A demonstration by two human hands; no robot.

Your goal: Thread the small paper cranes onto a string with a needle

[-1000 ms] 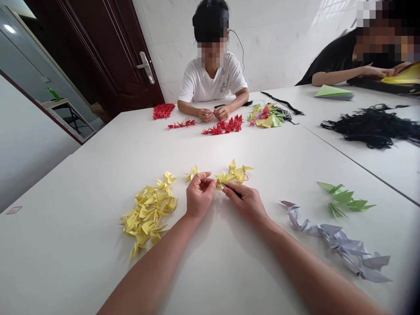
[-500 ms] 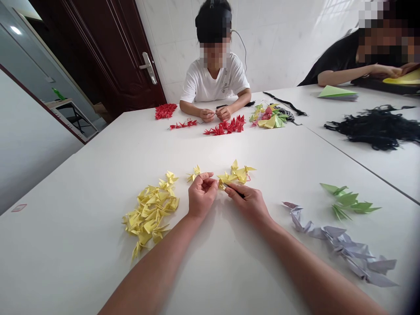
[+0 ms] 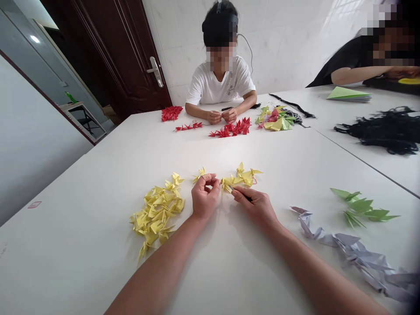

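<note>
On a white table (image 3: 108, 175), around one row of yellow paper cranes (image 3: 245, 176): two bare hands and a slim tool.

Nearest, right of the row: lilac-grey folded-paper pieces (image 3: 356, 256), in a trail. Left of the row: loose pile of yellow cranes (image 3: 157, 214). Right of the row: green folded-paper pieces (image 3: 362, 206). At the row's near side: right hand (image 3: 257, 206), thumb and fingers closed on the dark-handled tool (image 3: 248, 198), tip beside the row's left end; left hand (image 3: 205, 197), left of that end, thumb and forefinger curled narrowly together, contents cannot be told. Left of the row, behind that hand: yellow crane (image 3: 199, 173). Well beyond the row: black cords (image 3: 387, 131), right; red cranes (image 3: 231, 128); mixed-colour heap (image 3: 277, 119); a co-worker in white (image 3: 219, 85), hands held close together.
</note>
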